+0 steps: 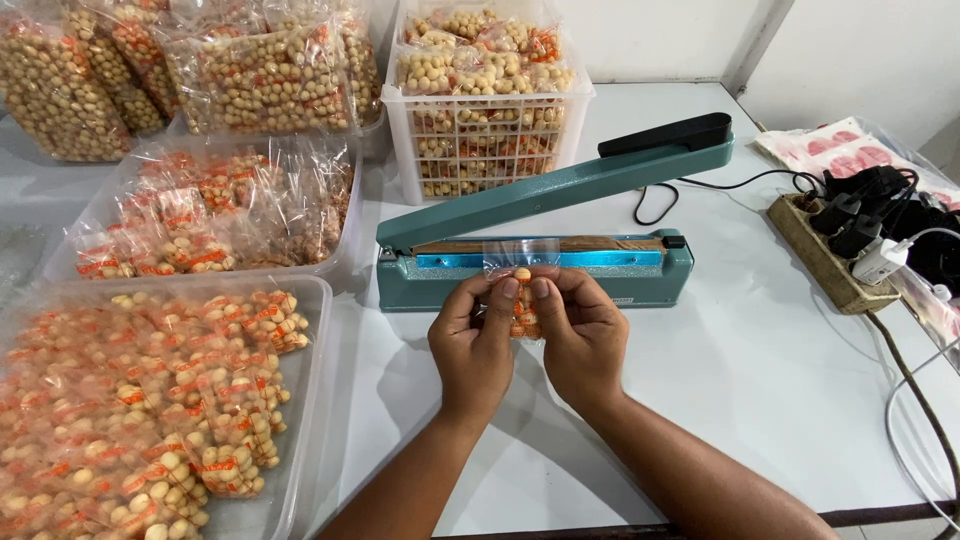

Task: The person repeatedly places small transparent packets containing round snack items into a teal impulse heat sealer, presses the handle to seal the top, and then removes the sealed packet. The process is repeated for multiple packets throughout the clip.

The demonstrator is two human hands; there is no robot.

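One heat sealer (540, 262), teal, arm raised, at the table's (740, 370) middle; two hands (475, 340) (582, 335) in front of it, pinching one small clear packet (522, 275) of round snacks between them. Containers of filled packets: three clear tubs along the left edge (312, 400) (345, 240) (375, 135), one white slotted basket (480, 140) at the far edge; packets inside too many and too overlapped to count. One power strip (822, 262) near the right edge, several plugs crowded on it, number unclear, and one red-and-white printed bag (850, 150) beyond it.
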